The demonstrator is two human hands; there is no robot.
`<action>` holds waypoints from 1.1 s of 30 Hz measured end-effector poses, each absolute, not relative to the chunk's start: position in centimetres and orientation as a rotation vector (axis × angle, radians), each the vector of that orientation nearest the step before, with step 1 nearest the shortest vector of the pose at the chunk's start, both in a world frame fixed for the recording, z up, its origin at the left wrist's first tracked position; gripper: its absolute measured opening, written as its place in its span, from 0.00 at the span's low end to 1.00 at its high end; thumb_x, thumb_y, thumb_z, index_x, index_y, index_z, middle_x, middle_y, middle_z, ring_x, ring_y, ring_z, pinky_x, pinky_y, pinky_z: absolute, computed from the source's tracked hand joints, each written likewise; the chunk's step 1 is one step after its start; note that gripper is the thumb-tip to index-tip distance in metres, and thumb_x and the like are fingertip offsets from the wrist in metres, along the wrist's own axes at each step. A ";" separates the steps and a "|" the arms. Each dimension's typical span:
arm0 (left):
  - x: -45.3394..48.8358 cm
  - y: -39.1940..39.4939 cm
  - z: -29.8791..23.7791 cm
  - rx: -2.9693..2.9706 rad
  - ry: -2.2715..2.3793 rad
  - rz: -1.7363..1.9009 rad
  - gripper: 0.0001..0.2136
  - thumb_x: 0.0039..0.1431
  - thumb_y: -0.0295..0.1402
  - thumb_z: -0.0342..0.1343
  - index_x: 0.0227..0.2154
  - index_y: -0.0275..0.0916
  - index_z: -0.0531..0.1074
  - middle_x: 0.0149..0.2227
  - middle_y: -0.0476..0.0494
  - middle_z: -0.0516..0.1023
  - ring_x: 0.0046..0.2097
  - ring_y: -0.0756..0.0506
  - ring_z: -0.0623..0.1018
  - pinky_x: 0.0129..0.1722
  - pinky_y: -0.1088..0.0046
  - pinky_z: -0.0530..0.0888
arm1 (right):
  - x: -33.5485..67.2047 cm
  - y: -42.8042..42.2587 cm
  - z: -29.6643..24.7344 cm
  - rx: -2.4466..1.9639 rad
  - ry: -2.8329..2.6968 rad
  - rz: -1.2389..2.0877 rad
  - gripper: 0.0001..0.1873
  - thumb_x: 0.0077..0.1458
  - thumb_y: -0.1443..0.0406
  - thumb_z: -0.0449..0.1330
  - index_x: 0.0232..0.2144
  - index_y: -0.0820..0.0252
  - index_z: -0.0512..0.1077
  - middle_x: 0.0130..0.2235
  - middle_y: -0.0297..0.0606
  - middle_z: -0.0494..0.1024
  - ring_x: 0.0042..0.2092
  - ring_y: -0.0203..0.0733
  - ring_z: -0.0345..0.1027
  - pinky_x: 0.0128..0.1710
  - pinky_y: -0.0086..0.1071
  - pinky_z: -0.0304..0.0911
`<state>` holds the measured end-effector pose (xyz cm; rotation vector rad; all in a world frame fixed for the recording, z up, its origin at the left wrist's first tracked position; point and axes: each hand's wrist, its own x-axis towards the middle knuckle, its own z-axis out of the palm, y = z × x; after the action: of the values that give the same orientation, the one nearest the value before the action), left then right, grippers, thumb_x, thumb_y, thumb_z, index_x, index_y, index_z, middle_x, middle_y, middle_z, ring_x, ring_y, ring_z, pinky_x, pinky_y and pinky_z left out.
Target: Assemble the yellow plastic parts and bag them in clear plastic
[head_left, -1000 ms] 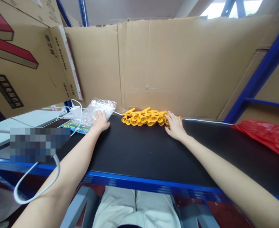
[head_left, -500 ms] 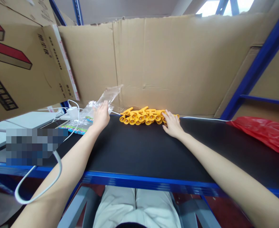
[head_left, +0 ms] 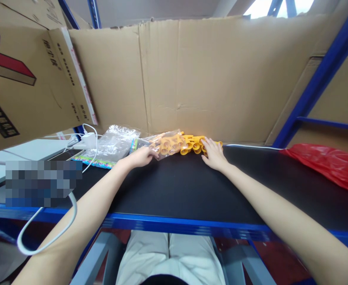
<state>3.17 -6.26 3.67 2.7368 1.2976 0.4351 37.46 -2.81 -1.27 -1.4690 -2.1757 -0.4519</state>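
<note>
A row of yellow, trumpet-shaped plastic pieces (head_left: 195, 147) lies along the back of the black table, their round open ends facing me. My left hand (head_left: 143, 156) pinches the edge of a clear plastic bag (head_left: 169, 145), which now lies across the left part of the row; the yellow shows through it. The bag has a colourful printed strip at its left end. On the right end of the row rests my right hand (head_left: 214, 153), fingers stretched over the pieces and thumb apart. A pile of similar clear bags (head_left: 114, 142) lies left of my left hand.
A cardboard sheet (head_left: 221, 79) stands behind the table (head_left: 186, 190). At left are a white charger (head_left: 89, 140) with cables, a pale flat panel (head_left: 28, 154) and a large carton (head_left: 28, 107). Red plastic bagging (head_left: 325, 164) lies at right. A blue rail (head_left: 186, 225) edges the front.
My left hand has moved right from the bag pile, bringing one clear bag down over the left part of the yellow pieces. My right hand has stayed on the row's right end.
</note>
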 end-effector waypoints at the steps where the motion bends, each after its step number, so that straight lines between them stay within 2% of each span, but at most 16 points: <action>1: 3.2 -6.2 3.3 2.709 1.298 0.357 0.19 0.51 0.23 0.43 0.40 0.41 0.77 0.44 0.50 0.79 0.47 0.49 0.76 0.52 0.74 0.68 | 37.4 -2.8 -1.3 -1.473 -2.176 -0.450 0.36 0.52 0.64 0.50 0.63 0.60 0.48 0.65 0.48 0.50 0.65 0.54 0.40 0.60 0.58 0.38; 5: 3.7 -6.0 2.1 2.655 1.349 0.296 0.25 0.51 0.22 0.43 0.51 0.41 0.70 0.53 0.48 0.72 0.54 0.48 0.72 0.54 0.74 0.65 | 37.4 -2.9 -1.2 -1.484 -2.182 -0.457 0.37 0.52 0.65 0.51 0.63 0.59 0.47 0.65 0.47 0.50 0.65 0.55 0.40 0.60 0.58 0.38; 9: 4.4 -5.5 0.9 2.641 1.353 0.349 0.29 0.52 0.21 0.40 0.58 0.44 0.61 0.59 0.50 0.64 0.59 0.49 0.65 0.58 0.72 0.61 | 37.4 -2.9 -1.1 -1.493 -2.184 -0.457 0.37 0.52 0.65 0.51 0.64 0.58 0.45 0.65 0.47 0.50 0.65 0.54 0.40 0.60 0.58 0.39; 11: 4.5 -5.0 0.4 2.651 1.334 0.370 0.31 0.53 0.21 0.40 0.60 0.45 0.57 0.60 0.50 0.62 0.60 0.49 0.63 0.59 0.72 0.60 | 37.4 -2.9 -1.1 -1.500 -2.182 -0.450 0.37 0.52 0.65 0.50 0.64 0.59 0.46 0.65 0.46 0.50 0.65 0.54 0.40 0.60 0.57 0.39; 14: 4.6 -4.6 0.1 2.642 1.361 0.367 0.29 0.54 0.22 0.40 0.60 0.44 0.58 0.60 0.49 0.62 0.61 0.48 0.63 0.58 0.72 0.60 | 37.3 -2.9 -1.0 -1.513 -2.175 -0.438 0.35 0.53 0.64 0.50 0.63 0.61 0.48 0.65 0.47 0.50 0.65 0.54 0.40 0.61 0.57 0.38; 18: 4.8 -4.8 0.3 2.596 1.444 0.355 0.27 0.55 0.23 0.40 0.59 0.40 0.60 0.59 0.45 0.65 0.59 0.47 0.65 0.57 0.70 0.62 | 37.1 -2.9 -0.7 -1.500 -2.142 -0.416 0.32 0.56 0.61 0.49 0.62 0.60 0.52 0.64 0.47 0.54 0.65 0.53 0.43 0.60 0.58 0.39; 23: 4.6 -5.1 1.4 2.586 1.430 0.328 0.29 0.48 0.20 0.42 0.53 0.42 0.68 0.54 0.46 0.71 0.55 0.46 0.71 0.55 0.69 0.65 | 36.9 -2.8 -0.3 -1.485 -2.097 -0.382 0.29 0.58 0.58 0.47 0.61 0.55 0.53 0.62 0.46 0.58 0.63 0.54 0.48 0.58 0.62 0.40; 27: 4.2 -5.6 2.8 2.491 1.364 0.365 0.29 0.43 0.19 0.42 0.50 0.37 0.71 0.47 0.46 0.77 0.49 0.48 0.75 0.51 0.75 0.68 | 36.6 -2.8 0.1 -1.455 -2.063 -0.358 0.30 0.58 0.59 0.48 0.62 0.55 0.52 0.60 0.46 0.62 0.61 0.54 0.52 0.57 0.63 0.41; 31: 4.1 -6.8 4.3 2.477 1.515 0.321 0.23 0.45 0.25 0.48 0.46 0.37 0.74 0.37 0.46 0.81 0.42 0.45 0.78 0.45 0.74 0.71 | 36.2 -2.9 0.4 -1.455 -2.048 -0.363 0.31 0.58 0.59 0.48 0.63 0.54 0.49 0.58 0.45 0.64 0.58 0.53 0.56 0.57 0.62 0.41; 33: 4.2 -7.1 4.7 2.501 1.592 0.325 0.21 0.47 0.28 0.48 0.45 0.39 0.75 0.35 0.47 0.81 0.40 0.45 0.78 0.43 0.73 0.71 | 36.2 -2.8 0.4 -1.480 -2.055 -0.388 0.30 0.58 0.59 0.48 0.62 0.52 0.52 0.57 0.46 0.64 0.57 0.54 0.57 0.57 0.63 0.41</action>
<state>4.19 -7.11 4.69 2.5014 1.5924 0.3249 36.17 -2.80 0.38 -1.4795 -2.0551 -0.3879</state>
